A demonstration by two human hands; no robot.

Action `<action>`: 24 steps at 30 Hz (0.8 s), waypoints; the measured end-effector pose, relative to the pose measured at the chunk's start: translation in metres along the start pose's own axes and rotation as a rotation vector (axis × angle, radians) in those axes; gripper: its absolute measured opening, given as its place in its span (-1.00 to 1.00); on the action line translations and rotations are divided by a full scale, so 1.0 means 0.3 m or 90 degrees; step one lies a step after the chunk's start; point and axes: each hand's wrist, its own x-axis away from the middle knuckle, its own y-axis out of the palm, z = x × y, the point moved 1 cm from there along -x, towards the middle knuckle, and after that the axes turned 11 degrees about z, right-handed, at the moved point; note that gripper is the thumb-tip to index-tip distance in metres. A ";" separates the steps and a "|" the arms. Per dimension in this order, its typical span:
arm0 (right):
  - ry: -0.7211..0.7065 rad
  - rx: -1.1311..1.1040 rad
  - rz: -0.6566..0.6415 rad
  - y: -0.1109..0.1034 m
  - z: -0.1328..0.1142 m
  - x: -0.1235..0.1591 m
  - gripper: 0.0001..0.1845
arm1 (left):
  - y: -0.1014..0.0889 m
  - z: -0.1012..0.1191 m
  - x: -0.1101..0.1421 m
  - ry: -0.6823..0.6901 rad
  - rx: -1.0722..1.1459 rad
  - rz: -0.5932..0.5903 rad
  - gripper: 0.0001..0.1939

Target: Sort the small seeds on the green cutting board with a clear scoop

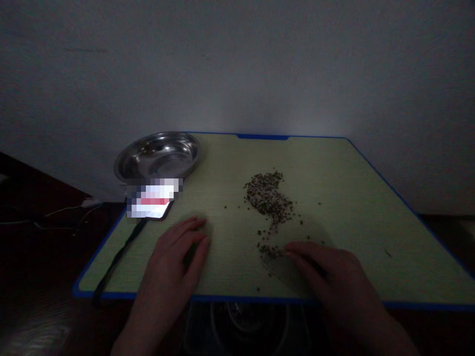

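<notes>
A heap of small dark and paler grains, like beans or seeds (265, 195), is spread over the middle of the pale green tabletop (222, 163). A thin trail leads from it to a smaller cluster of grains (269, 250) nearer me. My right hand (330, 274) is at the right side of that cluster, thumb and forefinger pinched together; whatever is between the tips is too small to make out. My left hand (178, 259) rests on the tabletop left of the grains, fingers loosely curved, thumb apart, holding nothing.
A shiny metal basin (124, 163) stands at the back left. In front of it lies a phone (154, 201) with a lit, blurred screen and a dark strap (118, 257) trailing to the front edge. Under that edge a round vessel (250, 321) shows dimly. A wall (237, 64) rises behind.
</notes>
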 end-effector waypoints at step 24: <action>-0.020 0.014 -0.019 -0.015 0.042 -0.038 -0.71 | -0.006 0.022 -0.006 0.021 0.005 0.004 -0.86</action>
